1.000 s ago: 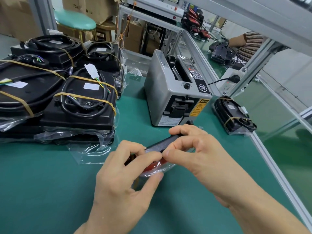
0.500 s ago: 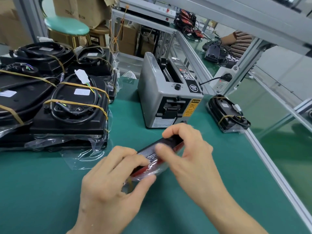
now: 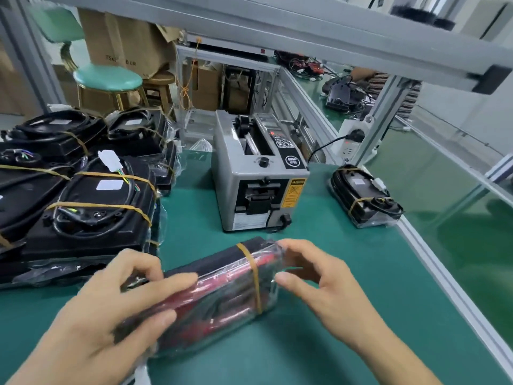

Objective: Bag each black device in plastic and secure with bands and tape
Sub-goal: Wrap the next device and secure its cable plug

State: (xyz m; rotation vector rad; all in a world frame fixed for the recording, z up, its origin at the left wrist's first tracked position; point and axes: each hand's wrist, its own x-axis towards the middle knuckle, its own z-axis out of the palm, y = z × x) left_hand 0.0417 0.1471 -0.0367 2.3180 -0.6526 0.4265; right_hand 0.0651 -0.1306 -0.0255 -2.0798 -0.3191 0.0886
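Hands (image 3: 116,309) hold bagged device (image 3: 222,287), angled far-right

Glossy plastic bag (image 3: 222,295), matt green mat (image 3: 333,343)

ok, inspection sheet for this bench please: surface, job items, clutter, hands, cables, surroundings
Surface: green mat on the bench, aluminium rail along its right edge.
Job's things: bagged device in the hands, one yellow band round its right end; stack of bagged, banded devices at left; one finished unit at right.
Clutter: loose plastic bag behind the tape dispenser.
Grips: left hand holds the device's left end; right hand open, fingertips at its right end.
Cables: black cord running to a wall socket behind the dispenser.
Surroundings: green stool, cardboard boxes, another person's arm at the far bench.
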